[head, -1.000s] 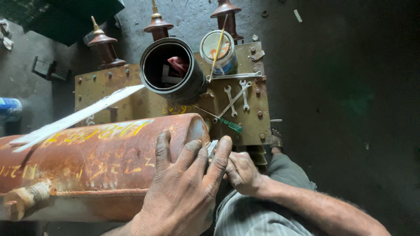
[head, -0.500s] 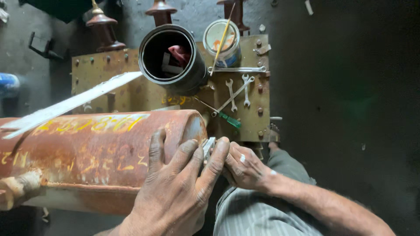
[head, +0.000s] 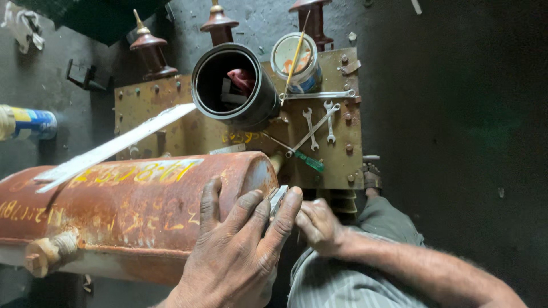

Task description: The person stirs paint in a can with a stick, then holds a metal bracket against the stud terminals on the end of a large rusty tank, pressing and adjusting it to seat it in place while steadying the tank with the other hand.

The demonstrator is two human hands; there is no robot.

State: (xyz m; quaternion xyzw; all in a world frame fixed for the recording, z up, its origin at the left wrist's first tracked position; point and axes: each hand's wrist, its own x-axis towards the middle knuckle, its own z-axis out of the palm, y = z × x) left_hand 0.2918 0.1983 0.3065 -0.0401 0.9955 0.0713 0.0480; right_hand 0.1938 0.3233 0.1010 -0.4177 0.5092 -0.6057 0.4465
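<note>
The left hand (head: 237, 251) lies spread on the end of the rusty cylindrical tank (head: 131, 211), fingers around a small grey metal piece (head: 277, 199) — mostly hidden. The right hand (head: 319, 225) curls beside it; whether it grips anything cannot be told — its fingertips are hidden.

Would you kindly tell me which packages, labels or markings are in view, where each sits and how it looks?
Painted markings: yellow, along the rusty cylinder's top.
Round tin: on the box top, cream rim, blue side.
Can: far left on the floor, lying down, blue and yellow.
</note>
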